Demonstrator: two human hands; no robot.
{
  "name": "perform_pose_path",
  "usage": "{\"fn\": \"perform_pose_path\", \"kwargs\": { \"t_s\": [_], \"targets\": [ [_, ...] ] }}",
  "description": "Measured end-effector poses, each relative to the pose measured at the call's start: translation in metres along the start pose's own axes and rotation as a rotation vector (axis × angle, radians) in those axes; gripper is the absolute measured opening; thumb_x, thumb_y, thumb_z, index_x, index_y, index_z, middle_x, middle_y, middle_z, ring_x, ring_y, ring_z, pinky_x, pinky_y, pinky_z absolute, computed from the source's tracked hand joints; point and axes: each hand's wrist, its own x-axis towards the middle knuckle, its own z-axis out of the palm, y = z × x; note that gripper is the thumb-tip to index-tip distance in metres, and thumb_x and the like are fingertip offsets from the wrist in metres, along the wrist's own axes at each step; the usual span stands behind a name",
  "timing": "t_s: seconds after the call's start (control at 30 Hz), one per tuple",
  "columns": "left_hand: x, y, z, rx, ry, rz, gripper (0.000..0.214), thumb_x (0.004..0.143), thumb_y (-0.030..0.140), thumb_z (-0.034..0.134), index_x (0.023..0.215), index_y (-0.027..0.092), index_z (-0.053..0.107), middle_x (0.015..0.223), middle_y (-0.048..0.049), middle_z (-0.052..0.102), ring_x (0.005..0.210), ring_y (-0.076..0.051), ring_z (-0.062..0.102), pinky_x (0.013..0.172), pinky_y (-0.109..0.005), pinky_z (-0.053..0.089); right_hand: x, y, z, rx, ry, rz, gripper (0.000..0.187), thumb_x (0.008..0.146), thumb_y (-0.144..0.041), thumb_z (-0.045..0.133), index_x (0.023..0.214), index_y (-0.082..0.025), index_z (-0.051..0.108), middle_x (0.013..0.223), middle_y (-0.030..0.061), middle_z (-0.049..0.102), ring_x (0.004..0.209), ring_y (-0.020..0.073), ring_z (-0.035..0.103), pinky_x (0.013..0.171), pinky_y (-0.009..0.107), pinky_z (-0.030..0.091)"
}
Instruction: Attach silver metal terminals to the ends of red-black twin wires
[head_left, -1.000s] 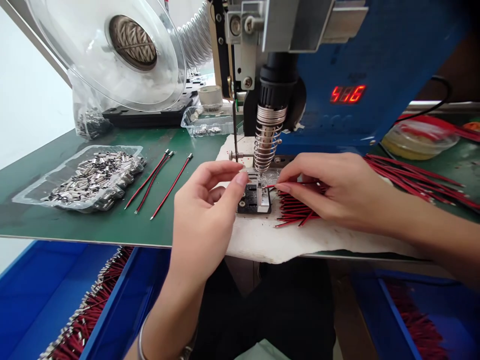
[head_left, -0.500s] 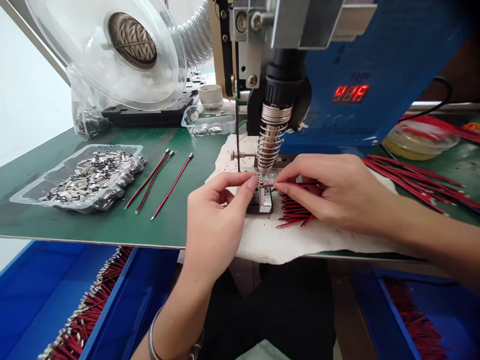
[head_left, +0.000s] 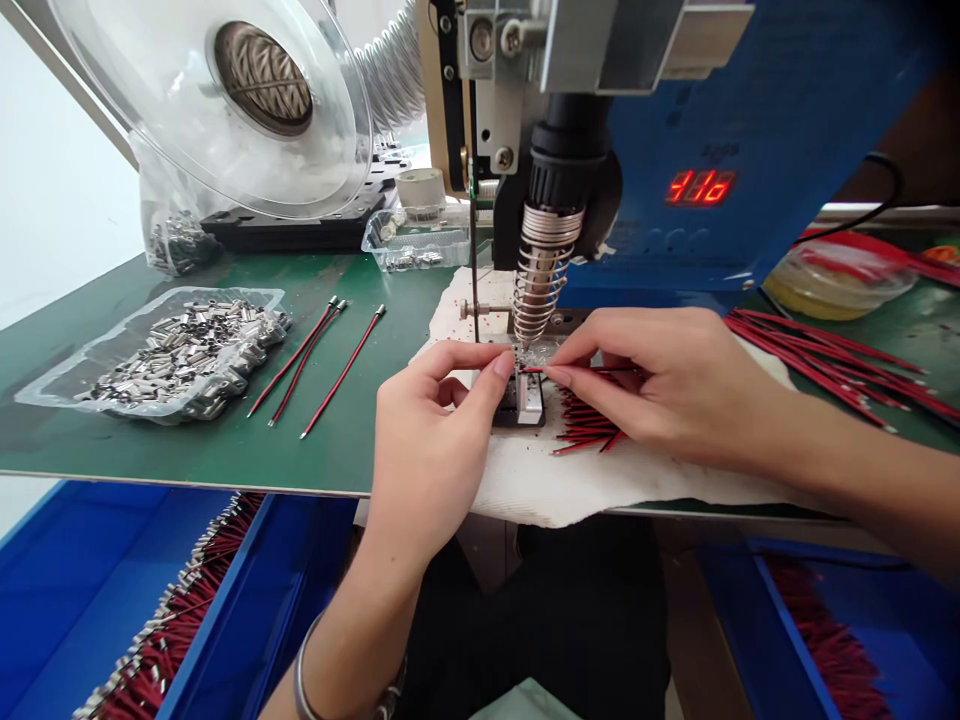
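Note:
My right hand pinches a red and black wire between thumb and forefinger, its tip pointing left into a small metal fixture. On the fixture's left side, my left hand is closed in a pinch of thumb and forefinger; whatever lies between those fingertips is hidden. Straight above the fixture comes down the spring-wrapped tip of a soldering iron, mounted on the machine. Under my right hand, a bundle of red and black wires rests on a white cloth.
To the left stand a clear tray of metal connectors and several finished wires. A blue machine with a red display is behind. More wires lie right. Blue bins of wires sit below the table edge.
Both hands hold nearly the same place at the fixture. The red digits on the machine's display have changed. The whole view has shifted very slightly.

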Motion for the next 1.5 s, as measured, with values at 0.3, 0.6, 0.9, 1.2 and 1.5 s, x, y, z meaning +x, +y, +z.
{"fn": "perform_pose_path", "kwargs": {
  "t_s": [0.3, 0.6, 0.9, 1.2, 1.5],
  "targets": [
    [-0.001, -0.0028, 0.0012, 0.016, 0.029, 0.002, 0.017, 0.087, 0.04, 0.079, 0.089, 0.023, 0.078, 0.07, 0.0004, 0.067, 0.053, -0.008, 0.042, 0.047, -0.021, 0.031, -0.0002, 0.0002, -0.0005, -0.024, 0.015, 0.009, 0.01, 0.099, -0.019, 0.066, 0.091, -0.017, 0.071, 0.074, -0.0024, 0.067, 0.053, 0.01, 0.048, 0.061, 0.029, 0.04],
    [-0.0013, -0.0035, 0.0012, -0.015, 0.015, -0.004, 0.021, 0.087, 0.043, 0.078, 0.087, 0.022, 0.076, 0.069, 0.0002, 0.065, 0.053, -0.009, 0.042, 0.048, -0.023, 0.031, 0.0003, -0.0022, 0.0014, -0.023, 0.025, 0.034, 0.01, 0.099, -0.02, 0.065, 0.09, -0.018, 0.07, 0.075, -0.0009, 0.069, 0.056, 0.0118, 0.054, 0.059, 0.03, 0.041],
    [-0.0024, -0.0044, 0.0008, -0.024, 0.006, -0.022, 0.023, 0.086, 0.044, 0.079, 0.089, 0.022, 0.075, 0.074, -0.0021, 0.07, 0.055, -0.012, 0.05, 0.049, -0.025, 0.035, 0.0006, -0.0038, 0.0013, -0.02, -0.001, 0.11, 0.012, 0.101, -0.028, 0.062, 0.092, -0.024, 0.069, 0.079, 0.0013, 0.073, 0.065, 0.0191, 0.065, 0.061, 0.034, 0.045],
    [-0.0025, -0.0031, 0.0008, -0.009, 0.002, -0.013, 0.023, 0.088, 0.044, 0.077, 0.089, 0.021, 0.075, 0.076, -0.0024, 0.071, 0.057, -0.012, 0.054, 0.05, -0.025, 0.036, 0.0021, -0.0068, 0.002, 0.018, 0.018, 0.136, 0.014, 0.1, -0.027, 0.063, 0.089, -0.022, 0.069, 0.076, 0.0013, 0.073, 0.063, 0.0186, 0.064, 0.06, 0.035, 0.044],
    [-0.0038, -0.0018, 0.0011, -0.004, 0.016, -0.014, 0.019, 0.087, 0.042, 0.078, 0.086, 0.022, 0.076, 0.064, 0.0007, 0.059, 0.052, -0.011, 0.04, 0.048, -0.025, 0.029, 0.0024, -0.0073, 0.0029, 0.075, 0.029, 0.163, 0.014, 0.099, -0.027, 0.066, 0.087, -0.022, 0.07, 0.071, -0.0015, 0.071, 0.056, 0.0147, 0.059, 0.06, 0.032, 0.045]
  ]
}}
